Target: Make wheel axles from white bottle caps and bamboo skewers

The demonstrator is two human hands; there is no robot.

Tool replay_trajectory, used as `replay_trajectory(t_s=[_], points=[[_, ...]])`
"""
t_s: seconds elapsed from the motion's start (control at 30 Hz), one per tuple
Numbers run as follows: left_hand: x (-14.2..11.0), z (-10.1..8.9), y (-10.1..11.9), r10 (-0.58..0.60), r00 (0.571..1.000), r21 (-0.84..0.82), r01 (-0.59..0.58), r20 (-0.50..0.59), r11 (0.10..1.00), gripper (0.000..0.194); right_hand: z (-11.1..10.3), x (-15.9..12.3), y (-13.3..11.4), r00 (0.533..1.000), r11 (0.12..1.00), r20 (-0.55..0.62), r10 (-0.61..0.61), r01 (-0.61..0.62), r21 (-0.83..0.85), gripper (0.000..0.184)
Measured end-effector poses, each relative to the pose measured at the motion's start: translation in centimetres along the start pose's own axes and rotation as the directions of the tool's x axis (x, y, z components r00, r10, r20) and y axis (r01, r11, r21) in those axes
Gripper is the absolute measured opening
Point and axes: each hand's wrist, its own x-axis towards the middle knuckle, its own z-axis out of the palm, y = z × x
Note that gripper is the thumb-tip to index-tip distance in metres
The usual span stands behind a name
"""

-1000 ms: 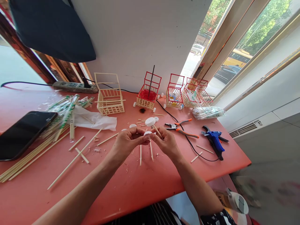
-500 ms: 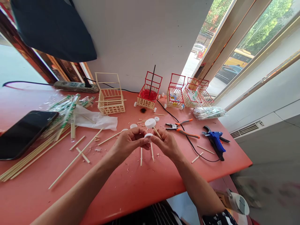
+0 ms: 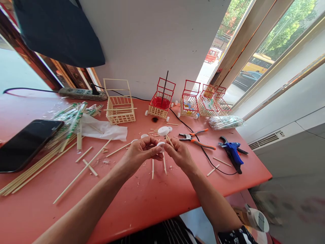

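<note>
Close together over the table, my left hand [image 3: 141, 151] and my right hand [image 3: 182, 155] both pinch a small white bottle cap [image 3: 160, 145] between their fingertips. A short wooden stick [image 3: 170, 141] also sits in my right hand, pointing up and away. At its far end is another white bottle cap [image 3: 163, 130]; whether it is fixed there I cannot tell. My fingers partly cover the pinched cap. Below my hands lie two short sticks [image 3: 165, 164], and a further white cap [image 3: 144, 136] rests just beyond my left hand.
Behind stand a plain stick cart [image 3: 120, 118] and several red-trimmed ones, one holding a red tub [image 3: 158, 102]. Pliers [image 3: 198, 141] and a blue glue gun [image 3: 232, 150] lie right. On the left are a phone [image 3: 27, 144], long sticks [image 3: 38, 169] and packaged chopsticks [image 3: 72, 122].
The pinched cap has turned between my fingertips and shows its face at a different tilt. The cap at the stick's end has shifted slightly. Both hands keep their grip in nearly the same place.
</note>
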Motion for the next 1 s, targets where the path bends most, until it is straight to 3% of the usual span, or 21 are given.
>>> replay_trajectory(t_s=[0.17, 0.27, 0.4, 0.5, 0.73, 0.83, 1.0], points=[[0.9, -2.0, 0.4, 0.083, 0.980, 0.132, -0.060, -0.178, 0.989, 0.050, -0.4, 0.1, 0.7, 0.987, 0.999, -0.154, 0.038, -0.034, 0.030, 0.040], [2.4, -4.7, 0.7, 0.183, 0.932, 0.328, -0.074, -0.314, 0.942, 0.048, -0.8, 0.1, 0.9, 0.976, 0.996, -0.216, 0.034, -0.016, 0.085, 0.040], [4.8, -7.7, 1.1, 0.207, 0.912, 0.452, -0.028, -0.353, 0.892, 0.034, -0.8, 0.1, 0.9, 0.977, 0.995, -0.213, 0.021, 0.001, 0.104, 0.038], [6.4, -8.8, 0.9, 0.233, 0.910, 0.566, 0.002, -0.342, 0.825, 0.024, -0.8, 0.1, 0.9, 0.977, 0.995, -0.213, 0.016, 0.004, 0.097, 0.038], [7.8, -8.9, -0.2, 0.257, 0.935, 0.789, 0.037, -0.244, 0.613, 0.024, -1.2, 0.2, 1.0, 0.967, 0.994, -0.256, 0.007, 0.021, 0.109, 0.039], [7.8, -8.5, 0.0, 0.324, 0.924, 0.864, 0.012, -0.202, 0.504, 0.025, -1.6, 0.2, 0.8, 0.951, 0.992, -0.308, -0.007, 0.045, 0.118, 0.038], [8.8, -5.7, 0.2, 0.418, 0.905, 0.936, -0.080, -0.076, 0.343, 0.027, -2.0, 0.0, 0.5, 0.920, 0.989, -0.392, -0.011, 0.066, 0.129, 0.040]])
